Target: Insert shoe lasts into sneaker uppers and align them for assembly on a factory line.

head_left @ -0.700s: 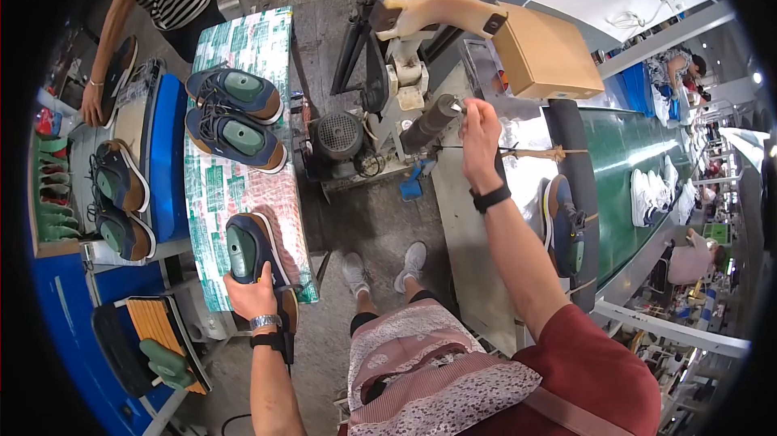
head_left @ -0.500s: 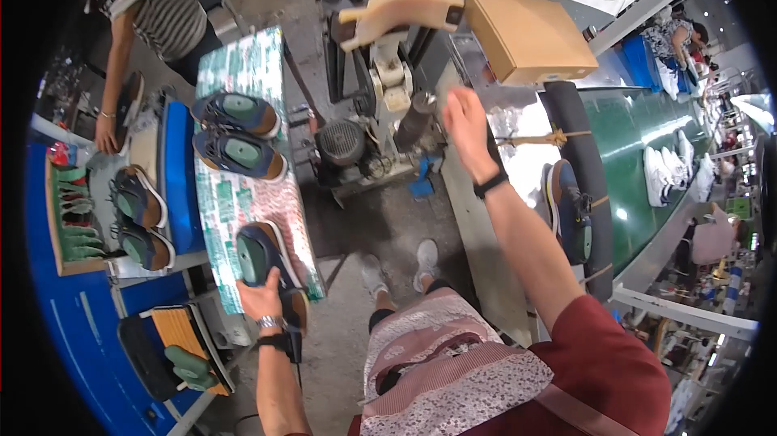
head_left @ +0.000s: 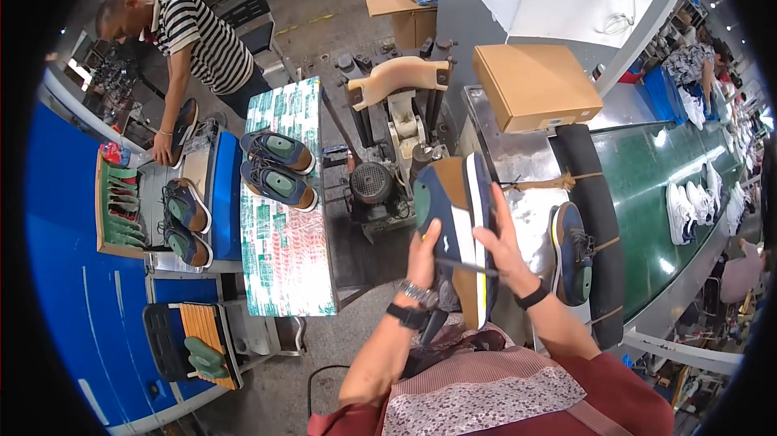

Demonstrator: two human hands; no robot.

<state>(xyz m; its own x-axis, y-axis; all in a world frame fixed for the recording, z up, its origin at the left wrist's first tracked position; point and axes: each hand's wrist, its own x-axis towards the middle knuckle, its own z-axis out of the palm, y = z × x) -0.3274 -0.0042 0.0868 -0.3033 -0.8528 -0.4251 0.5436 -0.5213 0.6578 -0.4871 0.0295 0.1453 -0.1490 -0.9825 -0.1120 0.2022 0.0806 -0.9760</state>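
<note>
A navy-and-brown shoe (head_left: 462,193) is between the left hand (head_left: 421,258) and right hand (head_left: 510,250), both grasping it; the left fingers are mostly hidden behind. A dark strip (head_left: 460,266) across it is unclear. The cardboard box (head_left: 538,84) bears print too small to read.

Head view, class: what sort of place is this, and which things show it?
Probably a shoe factory: the held blue-and-brown shoe, the machine ahead, and white shoes on a green conveyor-like surface suggest it.
</note>
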